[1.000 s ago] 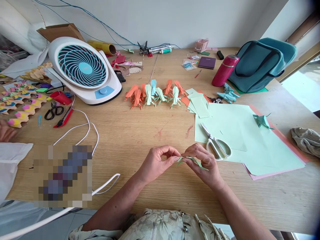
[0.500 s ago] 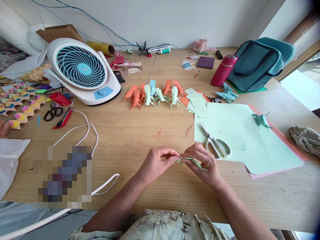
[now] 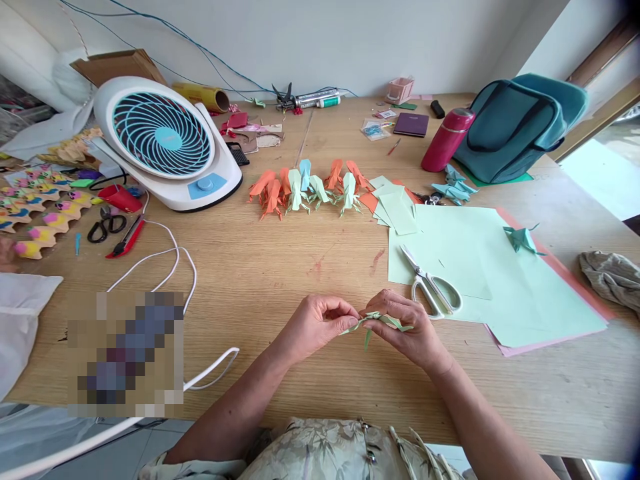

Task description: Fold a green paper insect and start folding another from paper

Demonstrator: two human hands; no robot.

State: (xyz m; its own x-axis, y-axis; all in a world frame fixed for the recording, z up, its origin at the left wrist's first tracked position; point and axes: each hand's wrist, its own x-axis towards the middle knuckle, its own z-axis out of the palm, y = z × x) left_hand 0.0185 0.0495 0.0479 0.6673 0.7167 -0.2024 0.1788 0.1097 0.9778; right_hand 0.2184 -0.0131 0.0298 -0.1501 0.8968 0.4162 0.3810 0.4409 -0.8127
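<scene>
A small pale green folded paper figure [image 3: 376, 321] is pinched between both my hands just above the wooden table [image 3: 280, 267], near its front edge. My left hand [image 3: 315, 327] grips its left end with thumb and fingertips closed. My right hand [image 3: 407, 330] is closed round the right part, and thin paper points stick out past the fingers and downward. White-handled scissors [image 3: 431, 288] lie just beyond my right hand on a sheet of light green paper [image 3: 490, 267].
A row of orange and green folded figures [image 3: 310, 187] stands mid-table. A white fan [image 3: 165, 143] with a white cable [image 3: 170, 257] sits at the left. A red bottle [image 3: 447, 140] and a teal bag [image 3: 520, 127] stand at the right, a grey cloth [image 3: 611, 277] at the far right.
My hands have turned the green paper figure a little; a thin point now hangs down beneath it. Both hands stay in the same place.
</scene>
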